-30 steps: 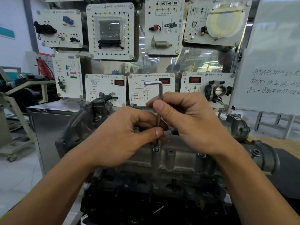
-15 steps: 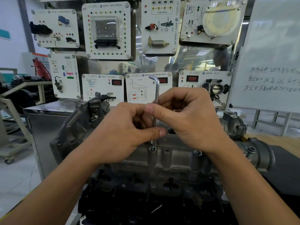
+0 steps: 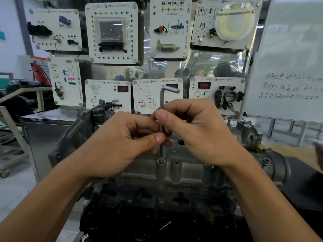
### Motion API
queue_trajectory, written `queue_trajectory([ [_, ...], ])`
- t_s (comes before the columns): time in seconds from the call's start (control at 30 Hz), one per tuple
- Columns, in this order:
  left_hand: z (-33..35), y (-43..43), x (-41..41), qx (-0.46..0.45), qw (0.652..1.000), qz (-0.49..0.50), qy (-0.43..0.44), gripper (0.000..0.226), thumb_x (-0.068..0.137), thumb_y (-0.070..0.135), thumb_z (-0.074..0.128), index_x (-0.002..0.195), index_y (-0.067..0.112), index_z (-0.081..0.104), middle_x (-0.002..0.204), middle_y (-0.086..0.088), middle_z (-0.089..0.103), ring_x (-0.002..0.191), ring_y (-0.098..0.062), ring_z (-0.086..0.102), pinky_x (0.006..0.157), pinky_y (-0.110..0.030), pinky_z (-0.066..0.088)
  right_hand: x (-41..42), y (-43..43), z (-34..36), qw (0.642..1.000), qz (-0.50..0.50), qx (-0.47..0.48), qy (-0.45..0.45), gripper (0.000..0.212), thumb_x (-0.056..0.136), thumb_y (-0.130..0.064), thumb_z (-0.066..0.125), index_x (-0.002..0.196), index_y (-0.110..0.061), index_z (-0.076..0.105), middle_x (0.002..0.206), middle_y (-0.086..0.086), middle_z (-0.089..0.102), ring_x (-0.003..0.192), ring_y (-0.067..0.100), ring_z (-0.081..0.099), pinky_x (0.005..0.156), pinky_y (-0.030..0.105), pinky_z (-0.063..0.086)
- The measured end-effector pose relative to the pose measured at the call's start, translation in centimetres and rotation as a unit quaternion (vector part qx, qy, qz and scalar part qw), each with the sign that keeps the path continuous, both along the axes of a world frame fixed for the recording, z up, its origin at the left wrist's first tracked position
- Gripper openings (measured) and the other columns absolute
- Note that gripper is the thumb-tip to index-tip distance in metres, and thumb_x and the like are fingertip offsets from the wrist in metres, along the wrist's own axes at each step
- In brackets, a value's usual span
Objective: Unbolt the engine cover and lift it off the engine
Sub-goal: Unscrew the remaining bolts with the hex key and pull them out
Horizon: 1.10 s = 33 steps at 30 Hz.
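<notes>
The hex key [image 3: 162,102] has the middle of its shaft hidden behind the thumbs and fingers of the left hand [image 3: 120,145] and right hand [image 3: 197,135], and its short top arm is smeared by blur. The bolt [image 3: 160,158] under its tip is too small to tell how far it stands out. Both hands cover much of the engine cover [image 3: 183,173]. The engine [image 3: 157,203] below is too dark to make out. The whiteboard [image 3: 288,58] is cut off by the right edge, its handwriting unreadable. A pale shape [image 3: 319,149] at that edge is too blurred to identify. Small print on the wall panels [image 3: 111,34] is illegible.
</notes>
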<state>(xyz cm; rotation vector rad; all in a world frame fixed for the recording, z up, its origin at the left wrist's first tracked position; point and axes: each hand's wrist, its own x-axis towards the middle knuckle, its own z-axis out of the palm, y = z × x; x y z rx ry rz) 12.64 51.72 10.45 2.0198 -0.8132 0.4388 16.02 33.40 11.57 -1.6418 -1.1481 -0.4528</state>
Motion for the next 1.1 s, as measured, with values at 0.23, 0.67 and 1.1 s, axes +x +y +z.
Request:
queue_trajectory([
  [0.23, -0.3, -0.4, 0.5, -0.04, 0.999, 0.025, -0.012, 0.023, 0.076, 0.034, 0.072, 0.086, 0.014, 0.075, 0.075, -0.003, 0.075, 0.069, -0.021, 0.072, 0.069, -0.028, 0.06, 0.2, 0.1, -0.3, 0.999, -0.022, 0.033, -0.017, 0.01, 0.09, -0.012, 0.07, 0.083, -0.009, 0.076, 0.065, -0.002, 0.07, 0.061, 0.002, 0.064, 0.058, 0.016, 0.049],
  [0.67, -0.2, -0.9, 0.4, -0.047, 0.998, 0.036, -0.019, 0.036, 0.075, 0.042, 0.073, 0.1, 0.016, 0.076, 0.089, -0.01, 0.076, 0.084, -0.033, 0.071, 0.078, -0.05, 0.058, 0.1, 0.3, -0.3, 0.999, -0.039, 0.028, -0.007, 0.007, 0.09, -0.012, 0.071, 0.083, -0.012, 0.073, 0.072, 0.006, 0.072, 0.065, 0.012, 0.068, 0.061, 0.022, 0.056],
  [1.1, -0.7, -0.7, 0.4, -0.077, 0.995, 0.044, -0.053, 0.042, 0.071, 0.037, 0.077, 0.093, 0.002, 0.072, 0.083, -0.021, 0.071, 0.08, -0.042, 0.067, 0.074, -0.056, 0.055, -0.1, 0.6, 0.0, 0.998, -0.04, 0.052, -0.019, 0.009, 0.085, -0.014, 0.076, 0.082, -0.005, 0.076, 0.069, 0.007, 0.074, 0.059, 0.017, 0.069, 0.056, 0.019, 0.052],
])
